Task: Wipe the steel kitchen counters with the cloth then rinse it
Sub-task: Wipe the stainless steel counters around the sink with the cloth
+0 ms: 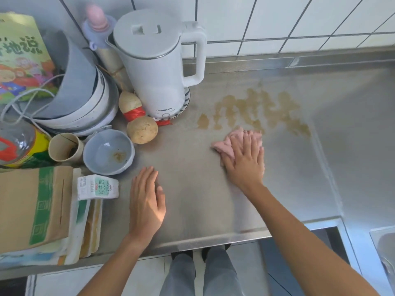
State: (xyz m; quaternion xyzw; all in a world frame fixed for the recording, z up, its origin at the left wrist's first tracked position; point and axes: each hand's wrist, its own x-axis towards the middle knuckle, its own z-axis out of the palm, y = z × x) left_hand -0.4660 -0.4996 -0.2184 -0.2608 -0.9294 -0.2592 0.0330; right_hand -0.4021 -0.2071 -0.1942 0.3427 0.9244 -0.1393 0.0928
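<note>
Far left of the steel surface [192, 189]: a brown cardboard box [36, 206] lies on a stack of flattened packaging at the front edge. Behind it stand a clear bottle with a yellow label [19, 146] and a paper cup [65, 147]. A small milk carton [97, 187] lies on its side just beside the box. A grey bowl [109, 152], stained inside, sits next to the cup, with stacked bowls [81, 107] behind it. A gourd tied with red ribbon [137, 120] leans between the stacked bowls and a white electric kettle [158, 67], which stands on a striped plate near the tiled wall.

Left hand [147, 201]: flat, palm down on the bare surface, fingers together, holding nothing.

Brown dried stains [256, 110] spread across the surface to the right of the kettle.

Right hand [245, 159]: palm down, fingers spread, pressing on a pink cloth [229, 144]. The cloth is bunched on the surface at the near edge of the stains, protruding beyond the fingers to the left and front.

Far right, part of a sink [384, 248] is visible at a lower level.
</note>
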